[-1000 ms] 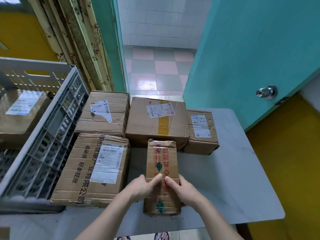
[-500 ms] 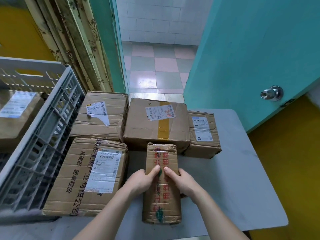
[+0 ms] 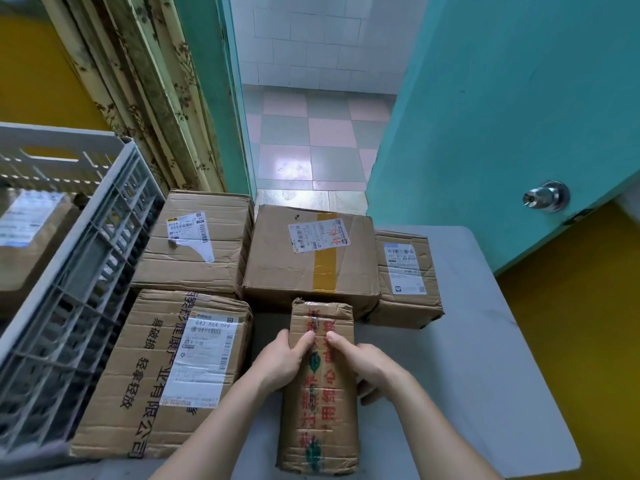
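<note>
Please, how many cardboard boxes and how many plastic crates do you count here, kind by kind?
Cardboard boxes on the table: 5 (narrow box held by left hand and right hand, large printed box, back-left box, taped box, small box)
Plastic crate: 1
Crated cardboard box: 1
Total: 7

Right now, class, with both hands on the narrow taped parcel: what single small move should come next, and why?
Probably lift the narrow parcel straight up off the table. The left hand and right hand grip its sides, thumbs on top, and its far end sits close to the box with yellow tape, so sliding forward looks blocked.
</note>
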Demonstrator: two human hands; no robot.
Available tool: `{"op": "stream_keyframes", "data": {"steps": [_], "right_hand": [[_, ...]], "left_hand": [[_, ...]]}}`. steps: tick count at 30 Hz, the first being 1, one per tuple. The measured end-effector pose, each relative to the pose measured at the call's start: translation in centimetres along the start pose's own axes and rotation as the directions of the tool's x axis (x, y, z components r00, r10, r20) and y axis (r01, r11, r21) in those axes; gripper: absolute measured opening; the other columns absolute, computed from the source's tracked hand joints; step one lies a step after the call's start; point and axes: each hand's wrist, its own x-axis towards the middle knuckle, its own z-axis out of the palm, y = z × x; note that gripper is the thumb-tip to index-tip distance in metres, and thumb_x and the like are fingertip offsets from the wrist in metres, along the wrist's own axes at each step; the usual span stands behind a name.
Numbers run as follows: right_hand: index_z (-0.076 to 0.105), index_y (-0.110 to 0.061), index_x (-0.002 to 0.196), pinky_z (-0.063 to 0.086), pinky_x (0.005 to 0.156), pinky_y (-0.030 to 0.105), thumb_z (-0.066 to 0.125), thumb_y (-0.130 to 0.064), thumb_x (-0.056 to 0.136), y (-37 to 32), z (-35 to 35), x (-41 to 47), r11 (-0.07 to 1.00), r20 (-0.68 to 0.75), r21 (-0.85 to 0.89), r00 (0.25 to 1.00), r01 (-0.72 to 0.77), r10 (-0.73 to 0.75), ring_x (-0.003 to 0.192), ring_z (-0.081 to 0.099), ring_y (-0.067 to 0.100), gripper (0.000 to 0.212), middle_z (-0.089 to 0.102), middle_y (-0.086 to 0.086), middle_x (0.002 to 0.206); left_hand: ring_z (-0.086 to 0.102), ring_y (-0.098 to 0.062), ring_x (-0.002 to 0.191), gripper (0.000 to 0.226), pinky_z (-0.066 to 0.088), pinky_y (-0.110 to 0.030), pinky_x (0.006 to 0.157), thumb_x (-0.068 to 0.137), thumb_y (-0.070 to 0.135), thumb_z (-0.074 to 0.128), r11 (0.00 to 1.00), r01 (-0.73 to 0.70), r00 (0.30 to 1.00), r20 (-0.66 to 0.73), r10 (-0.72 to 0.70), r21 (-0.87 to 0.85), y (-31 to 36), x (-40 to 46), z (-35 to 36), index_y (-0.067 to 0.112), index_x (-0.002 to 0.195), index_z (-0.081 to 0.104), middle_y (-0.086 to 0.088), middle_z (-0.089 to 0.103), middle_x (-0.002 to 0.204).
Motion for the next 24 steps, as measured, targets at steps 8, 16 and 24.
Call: {"op": "stream_keyframes", "data": {"steps": [8,16,24], "right_hand": [[0.065,-0.009,0.098,0.065,0.073,0.048,0.024,-0.105,0.065,-2.7,-0.6,0.0,0.997,-0.102,-0.05,0.993,-0.063,0.057,0.073,0.076,0.037,0.109,0.072,0.017,0.09],[0.062,-0.013,0.116,0.066,0.07,0.045,0.025,-0.102,0.071,-2.0,-1.0,-0.4,0.997,-0.009,-0.019,0.997,-0.08,0.08,0.071,0.077,0.034,0.106,0.073,0.019,0.092],[0.068,-0.013,0.095,0.065,0.076,0.046,0.014,-0.103,0.068,-2.4,0.1,0.1,0.997,-0.114,-0.049,0.992,-0.058,0.052,0.074,0.076,0.033,0.108,0.076,0.014,0.087]], "left_hand": [[0.065,-0.022,0.104,0.097,0.06,-0.039,0.079,0.085,0.087,0.037,0.988,0.12,0.992,-0.058,-0.115,0.1,1.8,1.6,-0.7,0.012,0.147,0.039,-0.007,0.064,0.125],[0.057,-0.028,0.13,0.106,0.052,-0.044,0.104,0.086,0.088,0.032,0.977,0.137,0.99,0.009,-0.14,0.165,1.9,1.9,-1.3,0.007,0.155,0.035,-0.014,0.055,0.146],[0.064,-0.026,0.114,0.101,0.05,-0.045,0.102,0.085,0.09,0.022,0.973,0.141,0.989,-0.069,-0.13,0.182,1.9,2.6,-0.8,0.011,0.139,0.053,-0.01,0.067,0.127]]}}
